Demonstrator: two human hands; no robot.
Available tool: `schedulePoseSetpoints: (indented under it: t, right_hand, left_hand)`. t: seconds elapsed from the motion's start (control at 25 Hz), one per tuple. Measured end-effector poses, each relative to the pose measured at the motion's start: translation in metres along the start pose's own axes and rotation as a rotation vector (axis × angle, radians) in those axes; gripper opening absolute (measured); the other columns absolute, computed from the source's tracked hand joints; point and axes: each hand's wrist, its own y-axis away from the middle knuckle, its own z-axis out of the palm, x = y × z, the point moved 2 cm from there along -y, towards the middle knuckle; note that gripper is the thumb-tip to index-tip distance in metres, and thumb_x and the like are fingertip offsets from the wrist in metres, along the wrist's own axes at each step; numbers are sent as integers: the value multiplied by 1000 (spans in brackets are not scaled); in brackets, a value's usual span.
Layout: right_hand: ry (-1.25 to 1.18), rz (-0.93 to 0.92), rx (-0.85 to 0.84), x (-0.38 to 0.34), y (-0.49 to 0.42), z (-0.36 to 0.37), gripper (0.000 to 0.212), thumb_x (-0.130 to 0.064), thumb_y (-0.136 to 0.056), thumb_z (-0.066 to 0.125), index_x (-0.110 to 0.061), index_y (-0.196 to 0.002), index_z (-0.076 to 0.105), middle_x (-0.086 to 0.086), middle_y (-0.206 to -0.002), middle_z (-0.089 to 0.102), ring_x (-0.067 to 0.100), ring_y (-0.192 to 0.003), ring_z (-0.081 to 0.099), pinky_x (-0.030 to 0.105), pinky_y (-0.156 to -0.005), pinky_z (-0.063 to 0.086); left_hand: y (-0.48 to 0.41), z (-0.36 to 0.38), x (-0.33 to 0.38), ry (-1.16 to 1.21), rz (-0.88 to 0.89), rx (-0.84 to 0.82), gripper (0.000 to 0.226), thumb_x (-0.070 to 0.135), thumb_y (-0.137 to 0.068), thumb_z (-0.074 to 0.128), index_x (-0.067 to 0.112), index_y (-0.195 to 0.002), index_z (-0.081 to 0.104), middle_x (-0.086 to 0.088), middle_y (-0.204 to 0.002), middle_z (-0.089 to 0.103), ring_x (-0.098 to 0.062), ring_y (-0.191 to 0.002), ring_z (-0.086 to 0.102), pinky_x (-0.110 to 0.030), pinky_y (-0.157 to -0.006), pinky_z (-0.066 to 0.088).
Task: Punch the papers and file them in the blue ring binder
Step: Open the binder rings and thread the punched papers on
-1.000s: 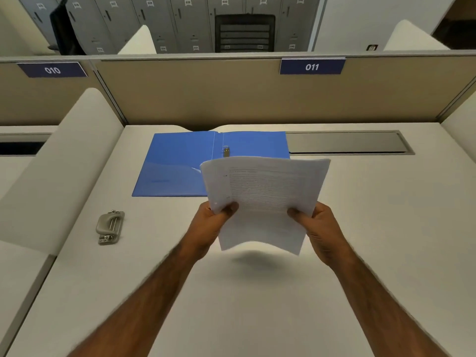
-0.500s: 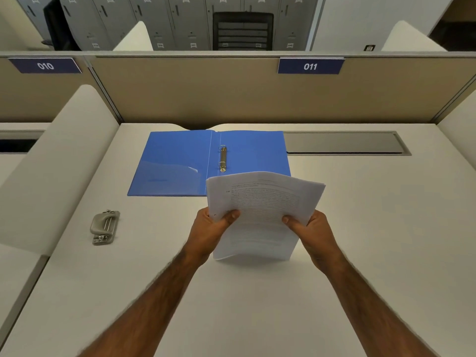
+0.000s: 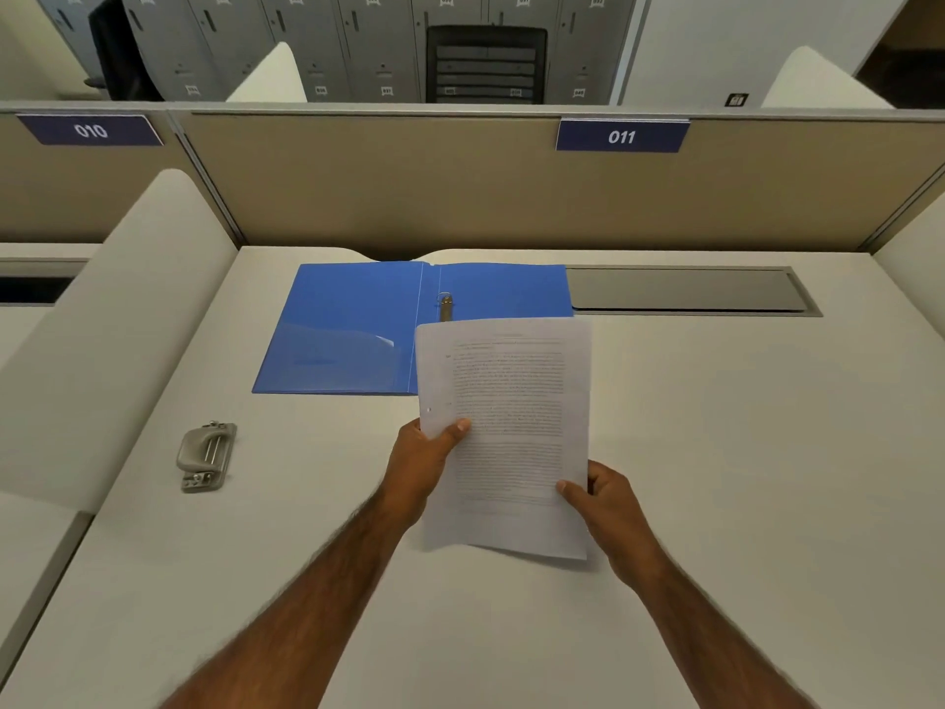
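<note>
A stack of printed white papers (image 3: 506, 432) is held upright in portrait over the desk, with a punched hole visible near its left edge. My left hand (image 3: 422, 465) grips the left edge with the thumb on top. My right hand (image 3: 606, 504) pinches the lower right edge. The blue ring binder (image 3: 358, 324) lies open and flat behind the papers; its metal ring mechanism (image 3: 445, 307) shows just above the sheets' top edge. The papers cover the binder's lower right part. A grey metal hole punch (image 3: 205, 455) sits on the desk to the left.
The white desk (image 3: 741, 478) has a grey cable-tray lid (image 3: 685, 291) at the back right. A beige partition (image 3: 460, 191) labelled 011 closes the far side, and a white divider (image 3: 102, 319) rises on the left.
The papers have turned from a wide, tilted hold to an upright portrait hold and come lower and nearer. My right hand slid down to the lower right edge.
</note>
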Motion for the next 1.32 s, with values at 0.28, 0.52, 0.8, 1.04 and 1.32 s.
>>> schedulePoseSetpoints:
  t: [0.28, 0.52, 0.8, 1.04, 1.32]
  right_hand:
    - [51, 58, 103, 24, -2, -4, 26, -10, -91, 60, -20, -111, 71, -6, -105, 75, 13, -93, 71, 37, -86, 59]
    - [-33, 76, 168, 4, -42, -28, 26, -6, -89, 61, -23, -105, 72, -6, -103, 76, 13, -92, 73, 35, -84, 58]
    - [-90, 98, 120, -48, -153, -40, 27, -3, -91, 56, -12, -114, 68, 4, -111, 72, 21, -96, 70, 34, -78, 56]
    - [-43, 145, 58, -50, -190, -41, 27, -3, -90, 56, -9, -113, 69, 5, -108, 74, 23, -93, 72, 30, -69, 56]
    - [15, 120, 15, -33, -171, -51, 25, -4, -91, 56, -9, -111, 70, 5, -110, 75, 24, -96, 72, 41, -87, 59]
  left_hand:
    - [-41, -12, -19, -594, 113, 277, 29, 38, -100, 48, 15, -108, 64, -1, -110, 66, -20, -102, 61, -31, -90, 47]
    - [-118, -28, 13, -730, 280, 124, 42, 14, -98, 52, 13, -141, 47, -7, -146, 47, -24, -134, 44, -32, -110, 33]
    - [-192, -7, 36, -750, 263, 96, 29, 10, -100, 45, 10, -125, 61, -11, -123, 62, -27, -105, 59, -32, -86, 43]
    - [-217, -9, 39, -799, 288, 176, 21, 12, -98, 53, 10, -107, 72, -5, -104, 70, -19, -91, 63, -26, -77, 49]
    - [-183, 9, 31, -878, 353, 41, 18, 12, -96, 56, 13, -89, 72, 0, -87, 69, -11, -75, 62, -17, -64, 44]
